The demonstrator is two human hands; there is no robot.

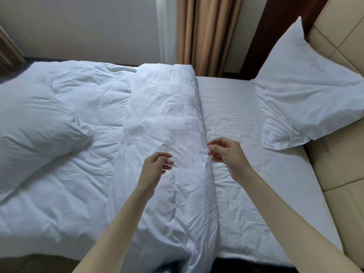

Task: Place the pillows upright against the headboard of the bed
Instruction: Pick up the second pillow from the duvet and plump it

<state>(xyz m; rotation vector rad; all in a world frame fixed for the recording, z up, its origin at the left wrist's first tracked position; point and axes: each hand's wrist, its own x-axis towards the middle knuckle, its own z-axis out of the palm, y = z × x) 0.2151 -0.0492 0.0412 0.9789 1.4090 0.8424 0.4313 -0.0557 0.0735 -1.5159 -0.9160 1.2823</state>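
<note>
Hands hover empty over a half-made bed: the left hand (155, 166) and right hand (226, 152) float just above the folded-back duvet (167, 123), fingers loosely curled and apart, pinching nothing, though the right fingertips may brush the fold's edge; the angle makes contact hard to judge.

One pillow (307, 95) already stands propped against the padded headboard (338, 36) at 2 o'clock. The second pillow (37, 133) lies flat on the duvet at 9 o'clock, well apart from both hands and farthest from the headboard.

Risks from here: the standing pillow leans with its lower corner sagging over the sheet (246, 174), and a jolt to the mattress could tip it flat. The lying pillow is soft and limp; gripped by one corner it would likely fold and slump rather than stand. Dragging it across could also snag the duvet's thick fold and undo it.

Room to move: bare sheet runs from 1 o'clock down to 5 o'clock along the headboard, leaving an open slot nearer the person for the second pillow. The far bed edge meets curtains (208, 32) at 12 o'clock; the near edge sits under the forearms.
</note>
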